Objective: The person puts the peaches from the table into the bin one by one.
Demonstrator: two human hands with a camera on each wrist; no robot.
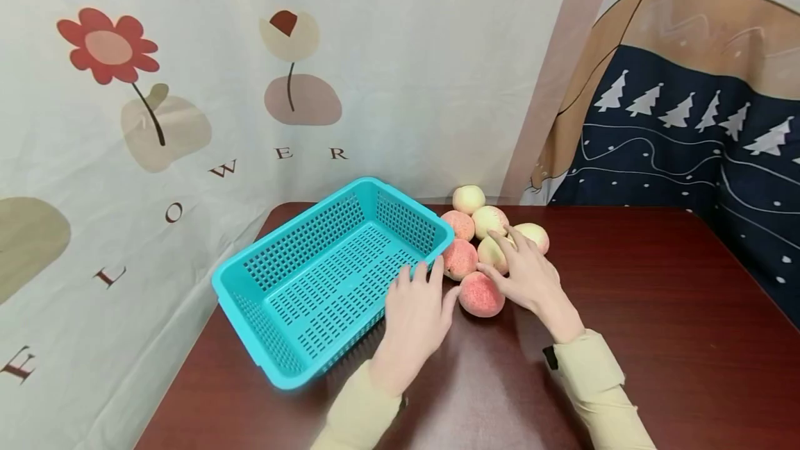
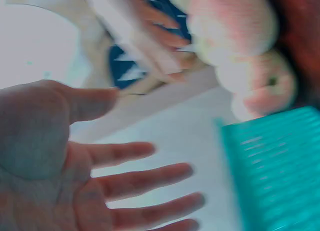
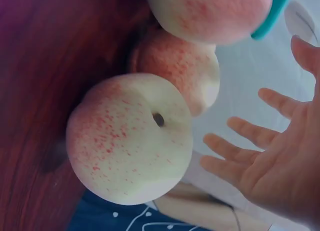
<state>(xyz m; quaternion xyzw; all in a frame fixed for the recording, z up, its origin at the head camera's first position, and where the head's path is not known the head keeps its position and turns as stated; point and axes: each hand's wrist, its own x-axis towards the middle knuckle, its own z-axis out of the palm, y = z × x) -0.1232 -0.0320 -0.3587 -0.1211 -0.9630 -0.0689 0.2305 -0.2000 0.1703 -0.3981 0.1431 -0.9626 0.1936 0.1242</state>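
Observation:
Several peaches, pink and pale yellow, lie in a cluster on the table beside a turquoise plastic basket (image 1: 346,283). My right hand (image 1: 531,276) hovers over the cluster with its fingers spread. In the right wrist view, a pale peach (image 3: 130,141) flecked with red is close to that hand, whose palm holds nothing. The front peach (image 1: 481,295), deeper pink, sits between my two hands. My left hand (image 1: 415,314) is by the basket's near right side, fingers extended. Its bare palm shows in the left wrist view, with peaches (image 2: 232,26) beyond.
The basket stands at an angle on the dark red wooden table (image 1: 650,311), and its perforated floor is bare. Behind the table hangs a pale curtain (image 1: 425,75) with printed flowers and letters. A dark blue tree-patterned section (image 1: 656,151) hangs at the right.

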